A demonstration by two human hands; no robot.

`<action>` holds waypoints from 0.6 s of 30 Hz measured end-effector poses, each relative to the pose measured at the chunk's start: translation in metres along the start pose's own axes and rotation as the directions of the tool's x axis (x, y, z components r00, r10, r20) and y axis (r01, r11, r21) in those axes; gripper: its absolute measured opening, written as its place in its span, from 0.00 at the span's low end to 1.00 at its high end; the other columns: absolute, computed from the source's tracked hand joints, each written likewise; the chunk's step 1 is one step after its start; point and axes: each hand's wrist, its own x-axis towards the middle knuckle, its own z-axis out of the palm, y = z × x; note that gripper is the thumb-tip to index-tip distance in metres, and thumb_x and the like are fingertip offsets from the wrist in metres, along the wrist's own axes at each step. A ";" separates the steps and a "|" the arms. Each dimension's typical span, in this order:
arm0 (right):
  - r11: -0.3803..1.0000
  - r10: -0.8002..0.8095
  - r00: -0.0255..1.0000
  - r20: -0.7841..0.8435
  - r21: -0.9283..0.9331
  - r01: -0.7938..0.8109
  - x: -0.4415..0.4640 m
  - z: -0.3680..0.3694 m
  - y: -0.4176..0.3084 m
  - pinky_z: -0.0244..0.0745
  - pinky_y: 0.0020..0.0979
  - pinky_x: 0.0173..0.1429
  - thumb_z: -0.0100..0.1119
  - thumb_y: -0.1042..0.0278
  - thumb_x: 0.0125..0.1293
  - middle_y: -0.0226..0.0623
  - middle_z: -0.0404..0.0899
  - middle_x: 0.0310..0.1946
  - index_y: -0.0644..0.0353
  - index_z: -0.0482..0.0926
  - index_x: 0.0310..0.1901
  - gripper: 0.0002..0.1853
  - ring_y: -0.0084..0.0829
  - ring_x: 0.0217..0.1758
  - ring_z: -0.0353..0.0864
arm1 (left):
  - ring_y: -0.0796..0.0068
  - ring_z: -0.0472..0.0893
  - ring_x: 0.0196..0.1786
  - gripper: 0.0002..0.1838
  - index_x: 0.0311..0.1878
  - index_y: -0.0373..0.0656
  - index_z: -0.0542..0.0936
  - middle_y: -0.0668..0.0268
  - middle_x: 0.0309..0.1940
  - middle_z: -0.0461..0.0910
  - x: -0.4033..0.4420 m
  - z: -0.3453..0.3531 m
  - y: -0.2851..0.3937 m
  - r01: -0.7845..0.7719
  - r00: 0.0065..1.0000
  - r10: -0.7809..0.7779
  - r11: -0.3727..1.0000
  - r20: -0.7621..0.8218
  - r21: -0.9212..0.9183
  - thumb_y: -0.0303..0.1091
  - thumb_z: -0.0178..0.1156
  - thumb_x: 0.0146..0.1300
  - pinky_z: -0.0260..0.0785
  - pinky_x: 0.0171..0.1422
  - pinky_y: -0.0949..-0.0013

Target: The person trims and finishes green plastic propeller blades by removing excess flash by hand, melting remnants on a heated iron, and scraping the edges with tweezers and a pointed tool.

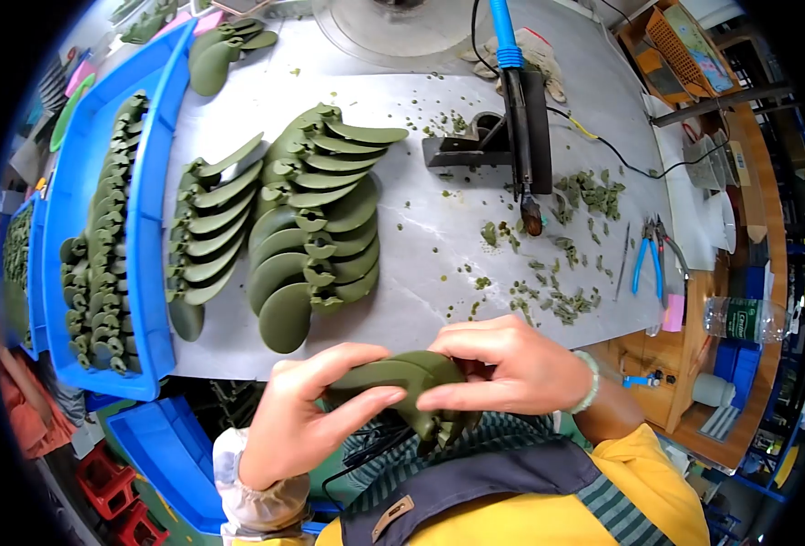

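Observation:
My left hand (pixel 316 414) and my right hand (pixel 502 369) both hold a dark green curved plastic piece (pixel 411 373) in front of my body, at the near edge of the table. My left thumb lies along its broad blade, and my right thumb and fingers pinch its other side. A knobbly end hangs below; whether this is one piece or more I cannot tell. Just beyond my hands, overlapping rows of similar green blade pieces (pixel 284 318) lie on the table. A shorter row (pixel 216 223) lies to their left.
A blue tray (pixel 161 273) at left holds more green pieces. A soldering iron with a blue handle (pixel 505 36) rests in a black stand (pixel 466 150). Green scraps (pixel 566 300) are scattered nearby. Blue-handled cutters (pixel 646 259) lie at right, and a work glove (pixel 543 64) at the back.

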 end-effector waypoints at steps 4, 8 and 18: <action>0.960 0.075 0.997 -0.024 0.272 -0.066 0.004 0.018 0.027 0.70 0.24 0.33 0.65 0.59 0.70 0.31 0.81 0.31 0.66 0.82 0.45 0.15 0.20 0.27 0.74 | 0.81 0.83 0.38 0.17 0.55 0.33 0.79 0.62 0.41 0.84 0.003 0.004 0.002 0.111 0.991 -0.118 0.989 -0.068 -0.097 0.21 0.68 0.62 0.76 0.41 0.77; 0.785 0.369 0.929 -0.022 0.543 -0.299 0.000 0.023 0.029 0.73 0.19 0.32 0.60 0.60 0.74 0.28 0.83 0.34 0.67 0.80 0.51 0.16 0.15 0.28 0.77 | 0.81 0.80 0.42 0.12 0.55 0.37 0.78 0.67 0.43 0.82 -0.014 -0.020 -0.003 0.089 0.836 0.103 0.944 -0.539 0.318 0.23 0.59 0.70 0.75 0.40 0.78; 0.442 0.378 0.925 0.048 0.868 -0.225 0.038 0.060 0.050 0.88 0.31 0.44 0.53 0.57 0.78 0.44 0.83 0.46 0.67 0.70 0.56 0.19 0.33 0.40 0.89 | 0.82 0.80 0.35 0.28 0.70 0.40 0.71 0.63 0.44 0.80 -0.018 -0.032 -0.062 0.200 0.839 -0.042 0.951 -0.542 0.235 0.20 0.62 0.66 0.75 0.38 0.76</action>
